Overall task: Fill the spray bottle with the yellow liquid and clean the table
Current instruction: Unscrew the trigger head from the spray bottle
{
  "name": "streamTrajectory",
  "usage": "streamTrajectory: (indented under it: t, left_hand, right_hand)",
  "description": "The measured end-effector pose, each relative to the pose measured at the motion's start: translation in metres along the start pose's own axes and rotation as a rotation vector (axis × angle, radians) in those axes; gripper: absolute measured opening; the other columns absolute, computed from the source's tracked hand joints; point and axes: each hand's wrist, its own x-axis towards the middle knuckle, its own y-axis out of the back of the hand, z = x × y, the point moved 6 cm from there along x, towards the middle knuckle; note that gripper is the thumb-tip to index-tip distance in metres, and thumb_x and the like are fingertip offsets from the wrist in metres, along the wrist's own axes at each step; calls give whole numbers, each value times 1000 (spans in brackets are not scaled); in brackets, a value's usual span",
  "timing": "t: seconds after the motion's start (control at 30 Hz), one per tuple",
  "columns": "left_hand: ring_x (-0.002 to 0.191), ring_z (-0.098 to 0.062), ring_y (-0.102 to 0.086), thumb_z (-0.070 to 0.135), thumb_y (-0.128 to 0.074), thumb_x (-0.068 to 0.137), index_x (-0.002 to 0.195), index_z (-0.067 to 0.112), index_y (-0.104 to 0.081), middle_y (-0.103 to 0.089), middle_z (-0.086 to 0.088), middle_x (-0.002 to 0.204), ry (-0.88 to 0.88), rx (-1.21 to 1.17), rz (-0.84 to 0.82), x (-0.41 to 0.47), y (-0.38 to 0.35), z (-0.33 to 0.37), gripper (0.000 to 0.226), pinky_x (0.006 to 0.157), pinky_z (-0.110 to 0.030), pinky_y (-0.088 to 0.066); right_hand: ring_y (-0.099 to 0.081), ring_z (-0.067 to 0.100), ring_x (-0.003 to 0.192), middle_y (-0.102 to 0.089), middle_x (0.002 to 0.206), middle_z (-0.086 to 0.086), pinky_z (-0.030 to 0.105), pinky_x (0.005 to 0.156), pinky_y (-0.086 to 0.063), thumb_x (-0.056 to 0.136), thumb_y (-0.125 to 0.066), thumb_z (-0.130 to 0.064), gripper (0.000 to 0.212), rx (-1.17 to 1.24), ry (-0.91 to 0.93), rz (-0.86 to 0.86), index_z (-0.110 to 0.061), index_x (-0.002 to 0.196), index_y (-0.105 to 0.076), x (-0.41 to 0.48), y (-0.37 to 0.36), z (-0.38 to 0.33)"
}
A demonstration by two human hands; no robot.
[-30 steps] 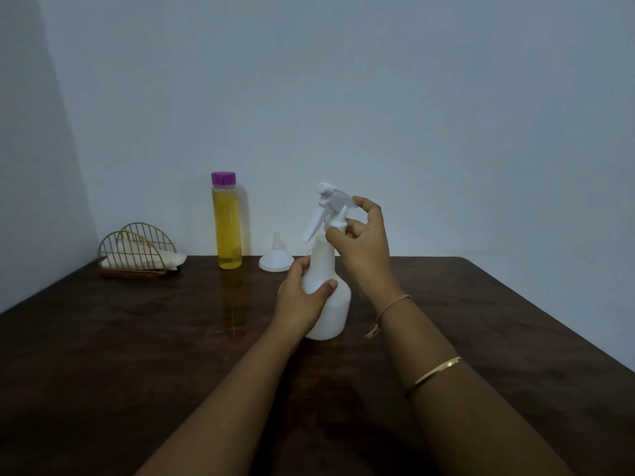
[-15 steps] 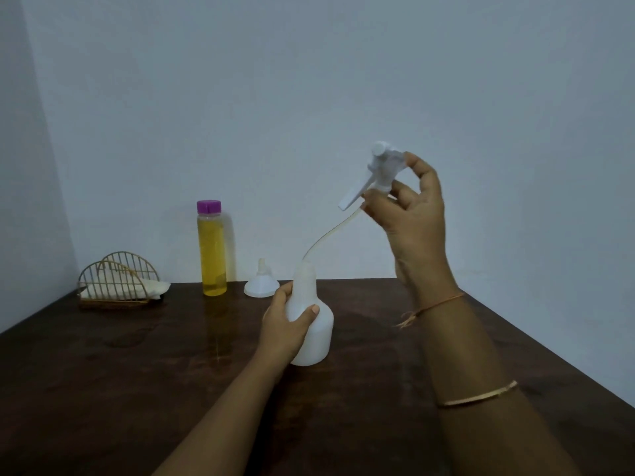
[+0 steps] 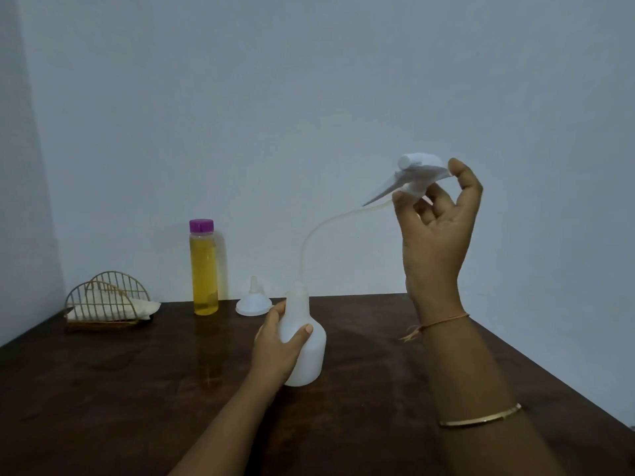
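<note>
Head view, uncapping step: left hand [image 3: 275, 341] grips white plastic spray bottle [image 3: 309, 355], right hand [image 3: 436, 242] pinches white trigger head [image 3: 417, 176] above it, translucent dip tube [image 3: 323, 228] not yet out; next, lift clear.

Right forearm [image 3: 481, 383] wears two bands — a knotted orange thread [image 3: 443, 321], a slim gold bangle [image 3: 481, 419].

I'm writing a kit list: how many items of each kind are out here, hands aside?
Bottles: 2 (spray bottle, yellow liquid bottle)
Spray head: 1
Funnel: 1
Wire holder with cloth: 1
Total: 5
</note>
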Motion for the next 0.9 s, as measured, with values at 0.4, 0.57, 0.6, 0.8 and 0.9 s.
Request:
streamTrajectory:
  t: [0.4, 0.57, 0.6, 0.8, 0.9]
  left_hand:
    - [106, -10, -40, 33, -63, 87, 136, 22, -38, -45, -2, 135, -2, -12, 2, 0, 1, -2, 57, 89, -31, -40]
    - [103, -10, -40, 34, -64, 86, 136, 24, -38, -45, -2, 135, -2, 5, 22, 1, 0, -4, 57, 86, -30, -40]
    - [103, -10, -40, 34, -64, 86, 136, 24, -37, -45, -1, 135, 1, 5, 21, 1, 0, -4, 58, 85, -29, -40]
    - [102, -9, -40, 34, -62, 87, 138, 24, -37, -45, 0, 134, -3, -10, 15, 0, 1, -3, 57, 82, -29, -39]
    - [103, -10, -41, 34, -61, 88, 138, 24, -37, -46, 1, 134, 0, -24, 8, -1, 1, -2, 56, 84, -29, -39]
  right_hand:
    - [-63, 6, 77, -68, 108, 6, 23, 76, -54, 80, -69, -15, 61, -271, -153, 182, -22, 132, -39, 17, 51, 39]
    - [-66, 21, 87, -66, 99, 7, 45, 90, -53, 78, -73, -19, 69, -430, -417, 103, -17, 138, -39, 12, 75, 93]
    - [-66, 21, 84, -65, 104, 10, 44, 89, -54, 78, -73, -18, 69, -446, -473, 96, -15, 138, -40, 8, 80, 104]
    - [-54, 13, 61, -63, 111, 16, 25, 52, -46, 78, -72, -11, 70, -497, -758, -12, -8, 139, -39, -32, 94, 165]
    - [-52, 13, 57, -63, 98, 16, 23, 49, -44, 78, -72, -10, 65, -504, -868, -59, -6, 133, -39, -53, 101, 186]
